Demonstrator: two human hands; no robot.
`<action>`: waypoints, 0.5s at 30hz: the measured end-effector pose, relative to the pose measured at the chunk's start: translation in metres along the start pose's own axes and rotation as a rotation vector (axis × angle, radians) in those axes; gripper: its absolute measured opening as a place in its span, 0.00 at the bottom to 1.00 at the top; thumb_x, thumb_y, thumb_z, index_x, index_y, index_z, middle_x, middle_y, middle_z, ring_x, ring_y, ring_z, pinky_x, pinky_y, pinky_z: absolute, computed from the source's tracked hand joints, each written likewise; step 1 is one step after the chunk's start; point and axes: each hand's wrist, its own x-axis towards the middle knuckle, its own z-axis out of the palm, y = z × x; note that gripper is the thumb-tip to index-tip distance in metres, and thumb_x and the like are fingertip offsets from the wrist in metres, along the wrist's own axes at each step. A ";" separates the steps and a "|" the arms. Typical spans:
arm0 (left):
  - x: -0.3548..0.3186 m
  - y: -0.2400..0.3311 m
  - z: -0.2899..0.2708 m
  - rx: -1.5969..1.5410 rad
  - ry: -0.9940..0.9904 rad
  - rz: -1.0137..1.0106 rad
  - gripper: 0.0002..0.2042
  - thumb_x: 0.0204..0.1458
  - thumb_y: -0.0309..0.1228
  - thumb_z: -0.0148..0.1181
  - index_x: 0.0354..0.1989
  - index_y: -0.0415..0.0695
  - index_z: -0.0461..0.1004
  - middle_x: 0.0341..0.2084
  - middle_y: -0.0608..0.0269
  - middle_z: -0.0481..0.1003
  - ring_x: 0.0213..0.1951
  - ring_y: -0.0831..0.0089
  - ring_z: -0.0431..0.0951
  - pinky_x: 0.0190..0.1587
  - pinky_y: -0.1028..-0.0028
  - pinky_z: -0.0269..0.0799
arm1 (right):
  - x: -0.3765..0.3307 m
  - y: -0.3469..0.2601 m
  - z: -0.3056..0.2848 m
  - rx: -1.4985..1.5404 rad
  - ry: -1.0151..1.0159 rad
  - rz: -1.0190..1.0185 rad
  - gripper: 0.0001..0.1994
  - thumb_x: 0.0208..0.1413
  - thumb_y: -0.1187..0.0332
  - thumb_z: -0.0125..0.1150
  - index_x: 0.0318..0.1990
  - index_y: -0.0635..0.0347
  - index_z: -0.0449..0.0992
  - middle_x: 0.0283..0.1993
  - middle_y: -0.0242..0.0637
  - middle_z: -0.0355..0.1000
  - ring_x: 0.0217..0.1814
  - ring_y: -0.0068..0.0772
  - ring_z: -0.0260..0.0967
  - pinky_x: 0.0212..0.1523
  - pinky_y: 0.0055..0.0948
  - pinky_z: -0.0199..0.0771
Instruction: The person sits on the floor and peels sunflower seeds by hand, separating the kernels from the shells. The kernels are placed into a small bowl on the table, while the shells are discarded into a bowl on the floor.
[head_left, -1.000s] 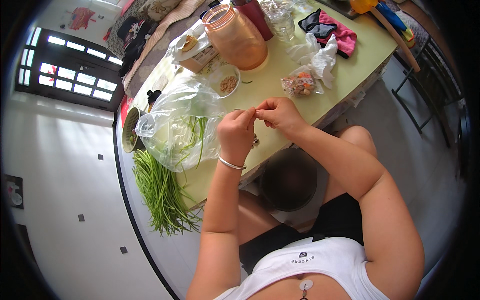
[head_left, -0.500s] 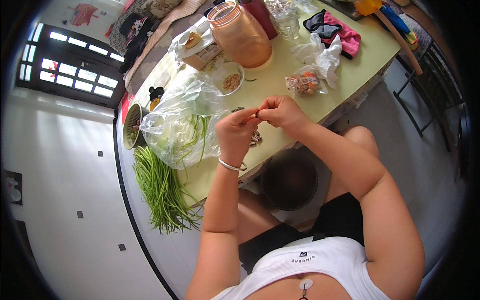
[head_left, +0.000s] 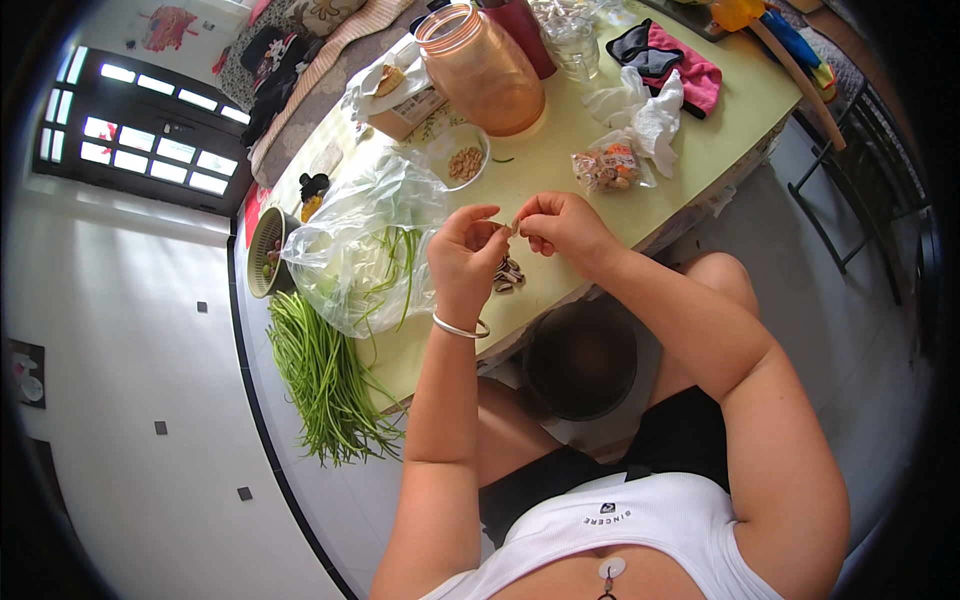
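Note:
Over the near edge of the table my hands meet at the fingertips. My right hand (head_left: 562, 225) pinches a small pale piece, seemingly a sunflower seed (head_left: 515, 227), between thumb and forefinger. Beside it, my left hand (head_left: 466, 250) has its forefinger lifted off the thumb, the other fingers curled; what they hold is too small to make out. Under the hands lie several dark striped sunflower seeds or shells (head_left: 508, 275), partly hidden by the left hand. Farther off stands a white bowl (head_left: 484, 148) with tan shelled kernels (head_left: 464, 163) in it.
Left of my hands lie a clear plastic bag (head_left: 340, 265), long green stalks (head_left: 325, 380) over the table edge and a basket (head_left: 262, 250). Beyond stand a large amber jar (head_left: 485, 75) and a box (head_left: 408, 112). A snack packet (head_left: 608, 167) lies right; below is a dark bin (head_left: 580, 360).
My fingertips, pressed together before, have drawn slightly apart. The left forefinger has lifted from the thumb, and a pale piece now shows at the right fingertips.

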 end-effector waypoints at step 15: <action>0.032 0.010 -0.013 0.254 0.190 0.259 0.05 0.44 0.17 0.61 0.29 0.40 0.78 0.23 0.65 0.77 0.22 0.81 0.74 0.27 0.80 0.68 | 0.014 0.005 -0.013 0.485 -0.039 0.290 0.08 0.57 0.65 0.50 0.32 0.59 0.72 0.30 0.34 0.71 0.26 0.21 0.66 0.28 0.19 0.66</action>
